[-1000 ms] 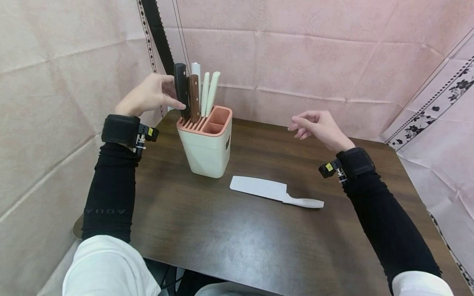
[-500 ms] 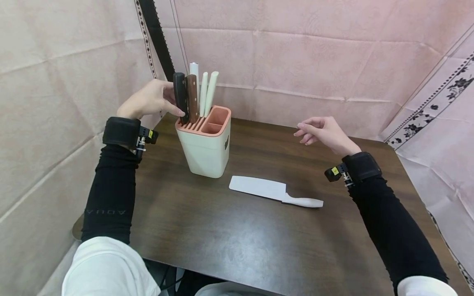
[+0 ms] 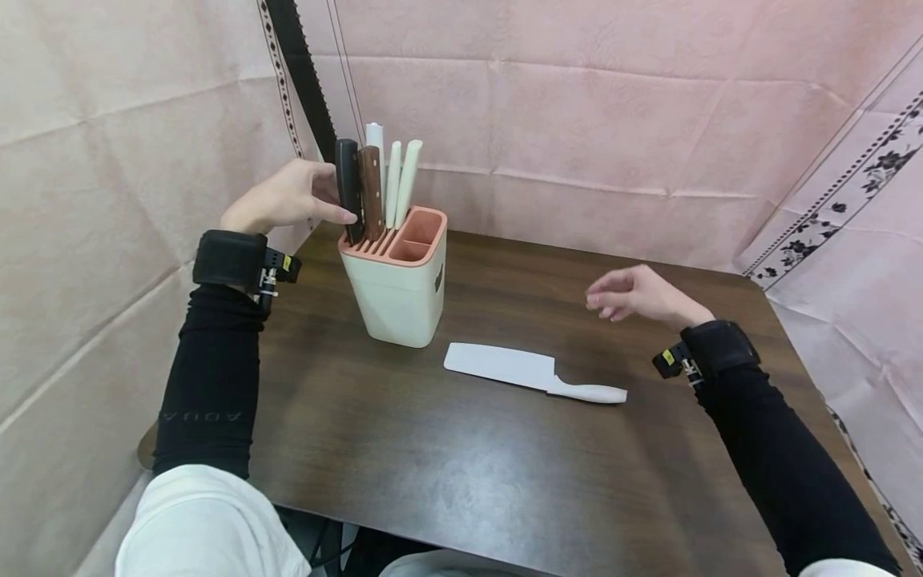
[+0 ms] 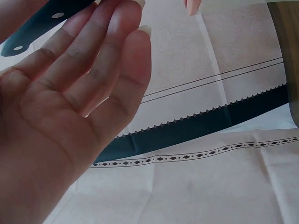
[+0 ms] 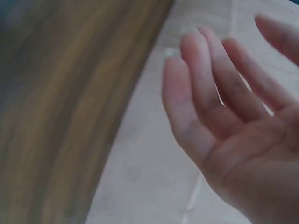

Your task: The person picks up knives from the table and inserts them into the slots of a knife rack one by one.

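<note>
My left hand (image 3: 288, 196) is at the black-handled knife (image 3: 348, 188), thumb on the near side and fingers reaching behind the handle. This knife stands upright in a slot of the pale green knife block (image 3: 397, 300) with its orange top. In the left wrist view, the riveted black handle (image 4: 39, 27) shows between thumb and curved fingers; its blade is hidden in the block. My right hand (image 3: 642, 295) hovers over the right of the table, fingers loosely bent around nothing. In front of it lies a white cleaver (image 3: 505, 365), handle to the right.
Beside the black handle, a brown wooden-handled knife (image 3: 371, 192), a white handle (image 3: 375, 136) and two pale green handles (image 3: 407, 180) rise from the block. The brown table (image 3: 346, 433) meets pink cloth walls (image 3: 613, 120) at the back and sides.
The black-handled knife has sunk lower into its slot with my left hand at it, then stayed still. My right hand has moved right and toward me.
</note>
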